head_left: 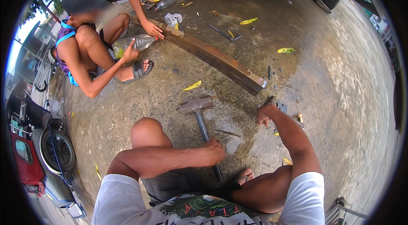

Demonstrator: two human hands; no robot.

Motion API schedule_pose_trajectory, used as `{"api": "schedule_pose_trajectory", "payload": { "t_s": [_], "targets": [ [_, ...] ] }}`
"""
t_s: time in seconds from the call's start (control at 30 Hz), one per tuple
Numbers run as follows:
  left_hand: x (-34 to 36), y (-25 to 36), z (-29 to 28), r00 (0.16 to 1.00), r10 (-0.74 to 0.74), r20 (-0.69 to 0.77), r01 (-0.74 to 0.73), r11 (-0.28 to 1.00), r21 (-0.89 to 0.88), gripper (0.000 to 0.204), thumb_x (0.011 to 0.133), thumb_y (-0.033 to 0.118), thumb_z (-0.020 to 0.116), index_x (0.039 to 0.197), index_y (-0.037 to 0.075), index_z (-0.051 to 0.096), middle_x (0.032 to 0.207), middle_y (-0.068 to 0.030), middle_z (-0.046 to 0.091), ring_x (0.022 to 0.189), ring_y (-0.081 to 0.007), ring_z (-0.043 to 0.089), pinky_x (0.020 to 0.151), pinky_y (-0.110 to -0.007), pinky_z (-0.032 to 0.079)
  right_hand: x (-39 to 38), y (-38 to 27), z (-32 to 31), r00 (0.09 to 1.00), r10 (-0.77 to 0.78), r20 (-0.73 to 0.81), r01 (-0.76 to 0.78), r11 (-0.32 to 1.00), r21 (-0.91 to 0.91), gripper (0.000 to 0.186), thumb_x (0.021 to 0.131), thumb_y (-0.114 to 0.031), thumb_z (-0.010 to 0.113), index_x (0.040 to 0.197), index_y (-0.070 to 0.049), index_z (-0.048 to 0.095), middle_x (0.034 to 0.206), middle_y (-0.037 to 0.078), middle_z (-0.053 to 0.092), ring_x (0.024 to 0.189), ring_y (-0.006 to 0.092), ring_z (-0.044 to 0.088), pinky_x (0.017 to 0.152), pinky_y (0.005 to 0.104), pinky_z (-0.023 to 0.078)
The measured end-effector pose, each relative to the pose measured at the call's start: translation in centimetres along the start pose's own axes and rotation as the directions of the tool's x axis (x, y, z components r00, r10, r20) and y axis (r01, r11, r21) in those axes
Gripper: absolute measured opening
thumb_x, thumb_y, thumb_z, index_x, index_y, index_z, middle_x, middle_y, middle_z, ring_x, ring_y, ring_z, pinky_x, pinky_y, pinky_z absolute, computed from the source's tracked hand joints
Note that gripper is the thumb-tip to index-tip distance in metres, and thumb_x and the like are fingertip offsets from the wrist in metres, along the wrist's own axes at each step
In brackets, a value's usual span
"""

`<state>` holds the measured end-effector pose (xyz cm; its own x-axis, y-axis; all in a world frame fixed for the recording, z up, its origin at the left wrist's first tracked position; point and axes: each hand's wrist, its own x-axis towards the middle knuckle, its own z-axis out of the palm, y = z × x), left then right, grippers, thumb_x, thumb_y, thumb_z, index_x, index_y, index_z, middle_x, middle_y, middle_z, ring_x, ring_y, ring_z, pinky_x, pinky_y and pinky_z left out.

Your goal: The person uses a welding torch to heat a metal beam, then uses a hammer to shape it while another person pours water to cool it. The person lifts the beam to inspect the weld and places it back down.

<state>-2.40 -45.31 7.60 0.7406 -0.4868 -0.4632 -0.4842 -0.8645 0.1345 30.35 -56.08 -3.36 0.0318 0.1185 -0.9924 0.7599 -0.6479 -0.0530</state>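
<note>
Damp grey concrete yard (331,110) is bearing yellow leaves (249,21). Near centre, left hand (214,152) is gripping a dark-handled steel sledgehammer (202,124). Right hand (265,112), grip unclear, is sitting beside the near end of a long rust-brown beam (212,58).

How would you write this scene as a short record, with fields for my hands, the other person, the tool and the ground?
Left hand: closed around the sledgehammer's handle
Right hand: near the end of the long beam; its grip is unclear
Other person: squatting, one hand on the beam, the other holding a clear bottle
Tool: sledgehammer, head on the ground
Ground: partly wet, scattered yellow leaves
</note>
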Motion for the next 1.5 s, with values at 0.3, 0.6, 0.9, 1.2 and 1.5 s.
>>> {"api": "schedule_pose_trajectory", "payload": {
  "t_s": [0.3,0.6,0.9,1.2,1.5],
  "targets": [
    [0.3,0.2,0.2,0.999,-0.029,0.029,0.029,1.000,-0.005,0.013,0.077,0.019,0.068,0.081,0.010,0.077,0.087,-0.0090,0.073,0.092,-0.0272,0.068,0.077,-0.042,0.047,-0.3,-0.3,-0.1,0.999,0.047,-0.002,-0.047,0.997,-0.054,0.051,0.092,-0.039,0.065,0.133,-0.008,0.061,0.109,0.007,0.075,0.107,0.0211,0.066,0.093,0.0444,0.050],
    [0.0,0.1,0.5,0.999,0.003,-0.042,-0.001,0.999,0.037,0.010,0.077,0.017,0.068,0.078,0.014,0.077,0.080,-0.0037,0.073,0.081,-0.0225,0.070,0.068,-0.043,0.047,-2.5,-1.5,-0.1,0.998,0.032,-0.050,-0.036,0.997,-0.064,0.048,0.089,-0.042,0.069,0.125,-0.010,0.067,0.108,0.008,0.075,0.111,0.0228,0.065,0.086,0.0380,0.054],
    [0.5,0.1,0.9,0.999,-0.015,-0.042,0.015,1.000,0.017,0.011,0.075,0.023,0.069,0.073,0.014,0.076,0.077,-0.0043,0.071,0.085,-0.0256,0.067,0.072,-0.039,0.047,-1.0,-2.2,-0.2,0.997,-0.017,-0.075,0.011,0.997,-0.082,0.044,0.088,-0.042,0.070,0.111,-0.005,0.073,0.102,0.008,0.076,0.096,0.0216,0.067,0.079,0.0377,0.055],
    [0.2,0.0,-0.6,0.999,-0.006,-0.033,0.006,1.000,0.004,0.012,0.076,0.016,0.067,0.079,0.010,0.077,0.084,-0.0074,0.073,0.086,-0.0268,0.069,0.070,-0.043,0.048,-11.2,-8.4,-2.7,0.661,-0.386,-0.643,0.293,0.922,-0.253,0.038,0.085,-0.042,0.071,0.091,-0.004,0.075,0.091,0.013,0.074,0.086,0.0301,0.070,0.079,0.0440,0.055],
    [0.0,0.0,-0.6,0.996,0.003,-0.090,0.008,0.993,0.118,0.014,0.077,0.018,0.065,0.079,0.010,0.076,0.085,-0.0079,0.072,0.087,-0.0262,0.069,0.072,-0.045,0.049,-13.0,-4.0,-4.0,0.058,0.068,-0.996,-0.172,0.983,0.057,0.067,0.080,-0.048,0.074,0.127,-0.004,0.056,0.116,0.018,0.068,0.115,0.0361,0.062,0.097,0.0459,0.051]
  ]
}}
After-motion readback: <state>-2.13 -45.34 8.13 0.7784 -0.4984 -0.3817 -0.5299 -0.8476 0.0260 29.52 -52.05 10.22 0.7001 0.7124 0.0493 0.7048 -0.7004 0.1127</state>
